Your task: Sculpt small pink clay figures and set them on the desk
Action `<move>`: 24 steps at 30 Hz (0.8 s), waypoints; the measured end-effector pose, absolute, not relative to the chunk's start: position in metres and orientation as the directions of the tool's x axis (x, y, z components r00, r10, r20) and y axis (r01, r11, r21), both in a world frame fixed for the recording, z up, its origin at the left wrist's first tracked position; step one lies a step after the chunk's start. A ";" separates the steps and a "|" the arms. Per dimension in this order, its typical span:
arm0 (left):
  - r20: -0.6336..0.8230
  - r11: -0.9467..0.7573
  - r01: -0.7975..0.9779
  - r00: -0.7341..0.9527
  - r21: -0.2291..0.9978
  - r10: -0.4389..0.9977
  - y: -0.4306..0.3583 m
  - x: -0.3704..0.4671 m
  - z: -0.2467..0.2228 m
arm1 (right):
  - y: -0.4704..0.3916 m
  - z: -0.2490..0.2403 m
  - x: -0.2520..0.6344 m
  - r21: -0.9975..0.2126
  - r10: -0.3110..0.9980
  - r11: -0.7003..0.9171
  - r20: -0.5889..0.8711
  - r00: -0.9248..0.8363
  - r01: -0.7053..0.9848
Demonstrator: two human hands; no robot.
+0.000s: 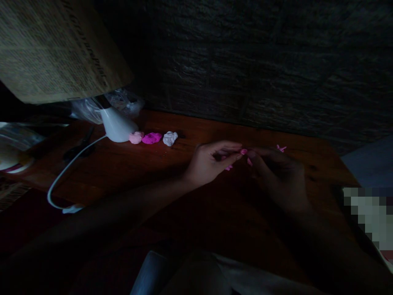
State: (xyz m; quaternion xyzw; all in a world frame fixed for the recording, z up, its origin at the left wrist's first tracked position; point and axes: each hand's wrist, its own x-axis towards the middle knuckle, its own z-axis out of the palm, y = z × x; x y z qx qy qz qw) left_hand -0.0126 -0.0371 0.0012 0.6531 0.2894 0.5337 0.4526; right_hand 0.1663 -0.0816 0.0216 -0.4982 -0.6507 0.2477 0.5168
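Pretty dim here, but we've got both hands meeting mid-frame over the wooden surface (172, 172). Our left hand (208, 162) reaches in from the lower left, fingers stretched and pinched narrow on a tiny pink piece (243, 151); our right hand (273, 172) curls in to pinch the same bit. Three clay lumps (152, 138) sit by the white lamp base (118, 126), upper left, well apart. Open wood lies between, and the surface's right edge is near.

Dim wooden table (190, 135) before dark stone wall (260, 61)
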 end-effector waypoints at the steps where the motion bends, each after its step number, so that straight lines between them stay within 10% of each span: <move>1: 0.433 -0.419 -0.108 0.265 0.901 0.862 -0.037 -0.012 0.001 | -0.081 0.021 0.166 -0.845 0.909 0.370 0.415 0.035 0.385; 24: 0.331 -0.236 -0.269 0.393 0.934 0.858 -0.033 -0.012 0.004 | -0.081 0.023 0.168 -0.835 0.915 0.370 0.404 -0.001 0.407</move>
